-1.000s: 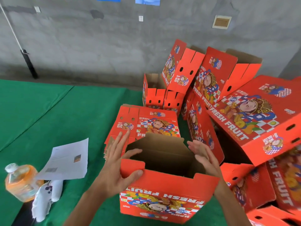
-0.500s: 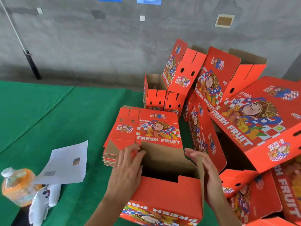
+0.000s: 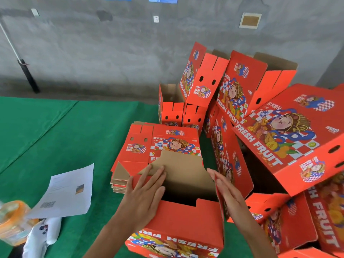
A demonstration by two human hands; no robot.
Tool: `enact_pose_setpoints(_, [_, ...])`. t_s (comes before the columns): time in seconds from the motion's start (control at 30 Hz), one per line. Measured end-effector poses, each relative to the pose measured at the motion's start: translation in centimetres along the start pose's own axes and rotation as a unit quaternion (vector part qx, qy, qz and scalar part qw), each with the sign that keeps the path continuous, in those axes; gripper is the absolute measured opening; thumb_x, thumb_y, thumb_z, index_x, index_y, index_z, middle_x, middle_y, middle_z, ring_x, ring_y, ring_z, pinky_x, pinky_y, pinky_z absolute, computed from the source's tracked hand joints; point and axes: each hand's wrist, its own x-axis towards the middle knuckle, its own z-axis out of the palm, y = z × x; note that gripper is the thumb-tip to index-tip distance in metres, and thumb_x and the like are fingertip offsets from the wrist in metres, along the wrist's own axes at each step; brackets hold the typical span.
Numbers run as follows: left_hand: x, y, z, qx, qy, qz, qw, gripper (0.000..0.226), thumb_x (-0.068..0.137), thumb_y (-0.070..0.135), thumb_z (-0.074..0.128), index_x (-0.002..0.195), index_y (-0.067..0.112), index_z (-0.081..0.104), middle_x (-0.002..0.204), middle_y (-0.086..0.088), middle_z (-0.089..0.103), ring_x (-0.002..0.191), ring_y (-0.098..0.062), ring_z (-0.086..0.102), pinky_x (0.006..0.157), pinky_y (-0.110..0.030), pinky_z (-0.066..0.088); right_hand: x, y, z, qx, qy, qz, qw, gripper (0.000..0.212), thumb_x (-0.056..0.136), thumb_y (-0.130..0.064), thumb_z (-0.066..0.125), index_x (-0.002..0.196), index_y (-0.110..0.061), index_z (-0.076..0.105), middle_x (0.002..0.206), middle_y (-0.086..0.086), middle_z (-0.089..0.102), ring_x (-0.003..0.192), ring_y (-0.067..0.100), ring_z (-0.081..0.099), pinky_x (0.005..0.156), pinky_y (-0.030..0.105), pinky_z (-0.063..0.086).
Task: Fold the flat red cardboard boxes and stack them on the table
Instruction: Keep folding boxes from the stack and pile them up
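Fingers straight, the left hand [image 3: 144, 190] presses flat on the left flap of the open red box [image 3: 178, 220] at the near table [image 3: 74, 131] edge. The right hand [image 3: 228, 190], also flat, presses the right flap. Flat boxes [image 3: 158, 144] lie just behind; folded boxes [image 3: 279, 127] pile right.

We find open green worktop [image 3: 78, 131] along the far-left side. Toward the near-left corner lie a paper sheet [image 3: 68, 192] and an orange bottle [image 3: 13, 220]. The flat box stack [image 3: 158, 146] blocks the centre; the assembled box pile [image 3: 270, 127] crowds the right edge.
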Motion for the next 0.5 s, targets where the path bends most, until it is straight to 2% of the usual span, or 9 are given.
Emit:
enact_pose_setpoints(0.07, [0.3, -0.2, 0.0, -0.007, 0.012, -0.012, 1.000, 0.064, 0.103, 0.055, 0.003, 0.162, 0.039, 0.023, 0.167, 0.032, -0.001, 0.156, 0.002, -0.013, 0.123, -0.053, 0.023, -0.1, -0.1, -0.6, 0.039, -0.012, 0.030, 0.999, 0.052, 0.092, -0.071, 0.055, 0.136, -0.044, 0.064, 0.147, -0.018, 0.058, 0.142, 0.000, 0.045, 0.113, 0.026, 0.032])
enact_pose_setpoints(0.13, [0.5, -0.3, -0.1, -0.005, 0.004, -0.031, 0.999, 0.067, 0.101, 0.063, 0.009, 0.162, 0.041, 0.025, 0.167, 0.032, -0.002, 0.155, 0.005, -0.010, 0.122, -0.053, 0.026, -0.4, 0.4, -0.8, 0.177, 0.018, 0.067, 0.982, 0.056, 0.080, -0.075, 0.067, 0.114, -0.031, 0.078, 0.137, -0.005, 0.068, 0.133, 0.010, 0.058, 0.111, 0.034, 0.038])
enact_pose_setpoints(0.17, [0.7, -0.2, 0.0, 0.002, -0.008, -0.040, 0.999, 0.071, 0.097, 0.072, 0.010, 0.162, 0.044, 0.022, 0.166, 0.033, -0.006, 0.155, 0.005, -0.011, 0.123, -0.053, 0.025, -0.6, 0.7, -0.7, 0.250, 0.031, 0.074, 0.965, 0.060, 0.077, -0.077, 0.070, 0.101, -0.023, 0.079, 0.137, 0.004, 0.068, 0.131, 0.016, 0.060, 0.110, 0.040, 0.038])
enact_pose_setpoints(0.27, [1.0, 0.3, 0.6, 0.030, -0.023, -0.054, 0.998, 0.089, 0.085, 0.090, 0.011, 0.162, 0.047, 0.010, 0.166, 0.031, -0.018, 0.156, -0.001, -0.016, 0.124, -0.053, 0.023, -1.1, 1.2, -0.3, 0.365, 0.048, 0.073, 0.927, 0.064, 0.088, -0.076, 0.055, 0.085, -0.013, 0.068, 0.144, 0.019, 0.060, 0.137, 0.030, 0.056, 0.112, 0.049, 0.031])
enact_pose_setpoints(0.33, [1.0, 0.6, 0.7, 0.031, -0.015, -0.066, 0.997, 0.093, 0.080, 0.094, 0.018, 0.162, 0.048, 0.016, 0.167, 0.028, -0.015, 0.158, -0.007, -0.009, 0.122, -0.053, 0.027, -1.1, 1.1, 0.2, 0.308, 0.068, 0.062, 0.947, 0.051, 0.098, -0.059, 0.051, 0.094, -0.013, 0.073, 0.139, 0.016, 0.064, 0.133, 0.030, 0.058, 0.109, 0.043, 0.036])
enact_pose_setpoints(0.4, [1.0, 0.8, 0.8, 0.031, -0.010, -0.077, 0.996, 0.095, 0.077, 0.094, 0.022, 0.161, 0.048, 0.019, 0.169, 0.025, -0.012, 0.160, -0.013, -0.005, 0.120, -0.055, 0.030, -1.3, 0.8, 1.0, 0.140, 0.077, 0.043, 0.986, 0.029, 0.099, -0.045, 0.058, 0.115, -0.029, 0.075, 0.135, -0.002, 0.068, 0.127, 0.018, 0.062, 0.104, 0.031, 0.046])
enact_pose_setpoints(0.43, [0.9, 0.8, 0.9, 0.036, -0.010, -0.080, 0.996, 0.095, 0.078, 0.094, 0.020, 0.160, 0.048, 0.018, 0.170, 0.023, -0.013, 0.160, -0.014, -0.005, 0.120, -0.055, 0.029, -1.3, 0.8, 1.3, 0.056, 0.060, 0.032, 0.996, 0.027, 0.097, -0.042, 0.063, 0.123, -0.039, 0.071, 0.135, -0.013, 0.065, 0.125, 0.009, 0.062, 0.100, 0.022, 0.048])
enact_pose_setpoints(0.47, [0.9, 0.9, 1.0, 0.038, -0.007, -0.077, 0.996, 0.092, 0.081, 0.093, 0.015, 0.161, 0.048, 0.018, 0.170, 0.022, -0.014, 0.160, -0.014, -0.007, 0.120, -0.056, 0.028, -1.2, 1.0, 1.5, -0.009, 0.034, 0.021, 0.999, 0.032, 0.097, -0.040, 0.068, 0.129, -0.045, 0.067, 0.137, -0.020, 0.060, 0.124, 0.003, 0.060, 0.097, 0.020, 0.050])
enact_pose_setpoints(0.5, [0.8, 1.0, 1.0, 0.029, 0.003, -0.070, 0.997, 0.086, 0.086, 0.089, 0.010, 0.160, 0.047, 0.023, 0.170, 0.022, -0.013, 0.160, -0.013, -0.006, 0.121, -0.056, 0.027, -1.1, 1.3, 1.5, -0.038, 0.008, 0.019, 0.999, 0.038, 0.098, -0.037, 0.070, 0.133, -0.047, 0.063, 0.139, -0.023, 0.054, 0.123, 0.002, 0.059, 0.095, 0.025, 0.055])
